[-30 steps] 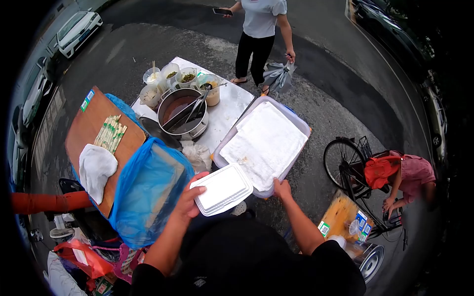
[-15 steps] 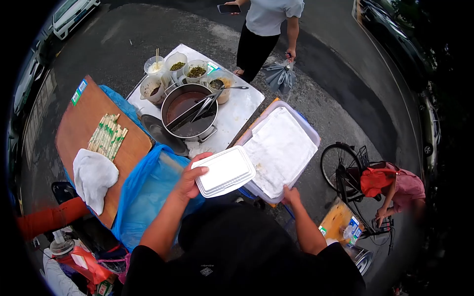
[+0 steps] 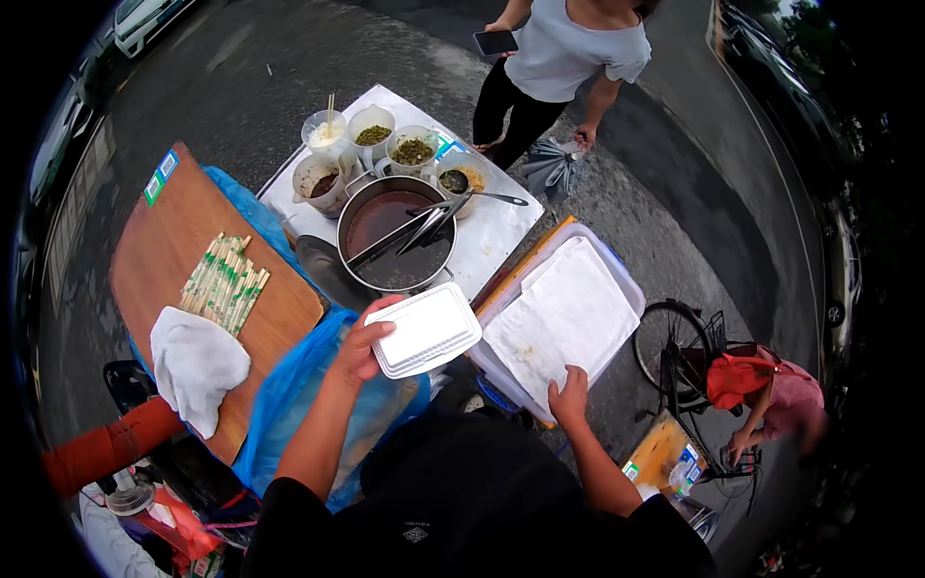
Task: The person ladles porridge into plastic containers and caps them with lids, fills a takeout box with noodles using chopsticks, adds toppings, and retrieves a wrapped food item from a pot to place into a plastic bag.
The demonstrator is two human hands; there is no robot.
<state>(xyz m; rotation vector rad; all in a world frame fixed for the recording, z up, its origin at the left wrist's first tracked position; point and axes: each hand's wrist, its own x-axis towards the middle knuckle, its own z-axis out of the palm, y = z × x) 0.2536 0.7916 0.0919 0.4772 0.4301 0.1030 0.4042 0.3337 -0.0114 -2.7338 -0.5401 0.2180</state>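
My left hand (image 3: 358,345) is closed around the left end of a white foam takeaway box (image 3: 424,330), thumb on top. The box's lid is down, and it is held in front of a metal pot (image 3: 395,231). My right hand (image 3: 570,393) lies at the near edge of a white cloth (image 3: 564,323), thumb and fingers apart. That cloth is spread over a pale plastic bin (image 3: 631,289) on my right. Dark liquid fills the pot, which has a divider and metal utensils laid across it.
Several plastic jugs of toppings (image 3: 412,149) stand behind the pot on a white table (image 3: 511,226). Wrapped chopsticks (image 3: 226,284) and a white rag (image 3: 198,366) lie on a brown board (image 3: 154,241). A person (image 3: 578,58) with a phone stands opposite; another is beside a bicycle (image 3: 674,356).
The takeaway box has shifted slightly left in view. My right hand has moved from the bin's near edge up onto the cloth. The person opposite has come closer.
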